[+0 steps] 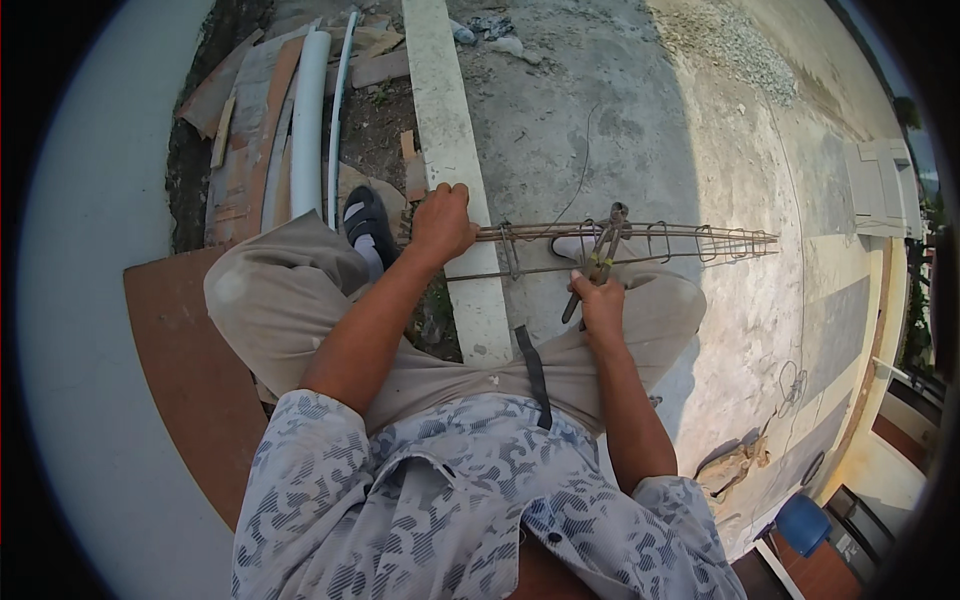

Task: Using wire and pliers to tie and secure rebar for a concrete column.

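Observation:
Across my lap lies a long rebar cage [682, 231], its thin steel bars tied with several bent-wire stirrups and stretching away to the right. My left hand [443, 225] is closed round the left end of its upper bars, above a concrete curb. One lower bar runs below that hand, apart from it. In my right hand [598, 300] are the handles of steel pincers [606, 245], with yellow marks near the grip. Their head points away from me and overlaps the cage's bars. Whether the jaws bite on anything is too small to tell.
The pale concrete curb [445, 110] runs between my feet. Left of it are a white pipe [311, 120], wooden boards and a brown panel [190, 370]. A thin loose wire [588, 150] rises past the cage. Gravel [735, 50] lies far right; a blue bucket [803, 524] stands lower right.

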A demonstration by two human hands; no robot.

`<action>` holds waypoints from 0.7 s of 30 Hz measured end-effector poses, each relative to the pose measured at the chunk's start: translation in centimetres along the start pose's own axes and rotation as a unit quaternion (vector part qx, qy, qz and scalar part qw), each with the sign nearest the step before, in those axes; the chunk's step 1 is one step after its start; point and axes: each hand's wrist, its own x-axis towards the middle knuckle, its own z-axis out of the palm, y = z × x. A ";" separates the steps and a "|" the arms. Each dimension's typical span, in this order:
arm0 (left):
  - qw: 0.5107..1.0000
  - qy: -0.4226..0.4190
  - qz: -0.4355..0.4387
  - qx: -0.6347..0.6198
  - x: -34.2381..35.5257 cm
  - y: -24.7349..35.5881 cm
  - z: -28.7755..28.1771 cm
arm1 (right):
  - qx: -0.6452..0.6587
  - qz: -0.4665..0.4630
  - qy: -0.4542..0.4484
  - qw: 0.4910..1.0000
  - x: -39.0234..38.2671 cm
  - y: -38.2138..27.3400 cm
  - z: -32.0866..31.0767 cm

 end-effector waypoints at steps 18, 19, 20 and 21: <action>0.987 -0.142 0.005 -0.074 0.1 -3.5 -0.6 | -0.058 -0.109 0.033 0.992 1.6 4.1 1.7; 0.988 -0.130 0.017 -0.080 0.1 -3.4 -0.5 | -0.045 -0.092 0.031 0.994 1.7 4.2 1.6; 0.989 -0.125 0.017 -0.079 0.1 -3.4 -0.4 | -0.032 -0.076 0.028 0.996 1.9 4.3 1.5; 0.989 -0.126 0.023 -0.077 0.0 -3.2 -0.4 | -0.030 -0.077 0.034 0.996 2.0 4.3 1.5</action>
